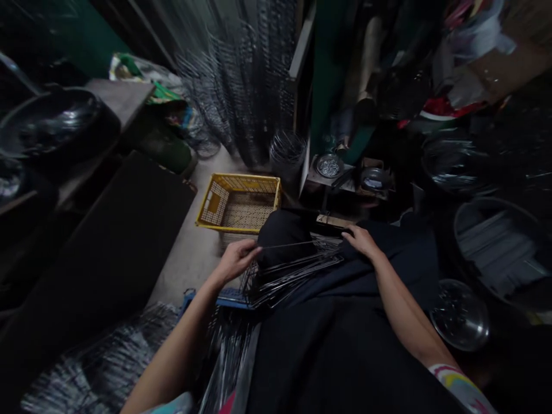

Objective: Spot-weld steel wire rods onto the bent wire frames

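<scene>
A stack of thin metal wire frames [288, 273] lies across my lap on dark cloth. My left hand [235, 260] is closed in a pinch on the left end of the top wire, which runs straight to the right. My right hand [361, 240] rests on the right end of the same stack, fingers curled down over the wires. A blue plastic piece [228, 298] shows under the stack by my left wrist.
A yellow plastic crate [239, 202] stands on the floor ahead. Bundles of wire hang behind it [245, 86] and lie at lower left [99, 368]. Metal bowls sit at right [460, 315] and on a small stand [330, 167]. A dark board [107, 247] leans at left.
</scene>
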Tool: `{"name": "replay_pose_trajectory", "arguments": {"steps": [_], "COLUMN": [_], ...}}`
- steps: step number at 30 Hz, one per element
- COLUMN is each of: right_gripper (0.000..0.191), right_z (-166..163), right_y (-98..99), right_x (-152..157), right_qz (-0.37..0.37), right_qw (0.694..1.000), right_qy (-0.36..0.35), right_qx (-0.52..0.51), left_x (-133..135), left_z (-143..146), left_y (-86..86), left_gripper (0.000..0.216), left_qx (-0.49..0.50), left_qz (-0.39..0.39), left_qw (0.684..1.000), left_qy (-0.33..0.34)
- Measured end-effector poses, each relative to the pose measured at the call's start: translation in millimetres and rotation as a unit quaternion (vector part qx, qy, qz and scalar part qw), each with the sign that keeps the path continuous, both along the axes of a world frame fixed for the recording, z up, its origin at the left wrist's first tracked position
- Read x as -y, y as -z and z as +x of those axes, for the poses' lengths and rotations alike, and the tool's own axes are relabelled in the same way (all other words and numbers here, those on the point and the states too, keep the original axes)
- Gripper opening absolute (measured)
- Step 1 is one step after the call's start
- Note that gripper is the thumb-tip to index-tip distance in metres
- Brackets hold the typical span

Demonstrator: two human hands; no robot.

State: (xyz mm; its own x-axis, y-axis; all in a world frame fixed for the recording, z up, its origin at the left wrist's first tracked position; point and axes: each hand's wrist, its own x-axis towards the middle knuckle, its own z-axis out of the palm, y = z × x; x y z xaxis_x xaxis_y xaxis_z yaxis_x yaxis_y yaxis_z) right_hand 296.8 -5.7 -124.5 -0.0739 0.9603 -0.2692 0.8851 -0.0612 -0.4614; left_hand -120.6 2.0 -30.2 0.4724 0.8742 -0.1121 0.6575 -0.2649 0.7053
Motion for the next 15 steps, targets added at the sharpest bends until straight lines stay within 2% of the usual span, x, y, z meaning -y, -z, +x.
{"name": "replay_pose_trajectory", "arguments": {"steps": [4,6,9,12,15], "right_gripper": [0.031,0.032,0.032,0.032,0.032], "right_z": [9.5,7.5,2.2,-0.6,-1.7], "right_y": [-2.6,-1.0,2.0,5.4,8.7], "right_x": [-0.5,-0.2,1.4,0.9,-4.8], "right_qz": [0.024,0.006,-0.025,-0.043,-0.065], "right_qw": [0.999,0.999,0.999,0.999,0.997], "right_qy": [0.040,0.038,0.030,0.028,0.023], "right_qx": [0.001,0.010,0.016,0.011,0.016], "left_x": [-42.3,-67.3,-105.5,-136.5,-155.1], "left_z": [17.6,29.5,45.0,53.5,55.2], "left_y": [-11.4,-9.9,-4.0,-2.5,-14.7], "left_gripper": [0.036,0.036,0.037,0.036,0.038], "left_qx": [-0.048,-0.144,-0.293,-0.343,-0.364], "left_qz": [0.050,0.078,0.088,0.116,0.144], "left_qw": [0.996,0.985,0.952,0.932,0.919], "left_qy": [-0.064,-0.052,-0.021,-0.030,-0.041]}}
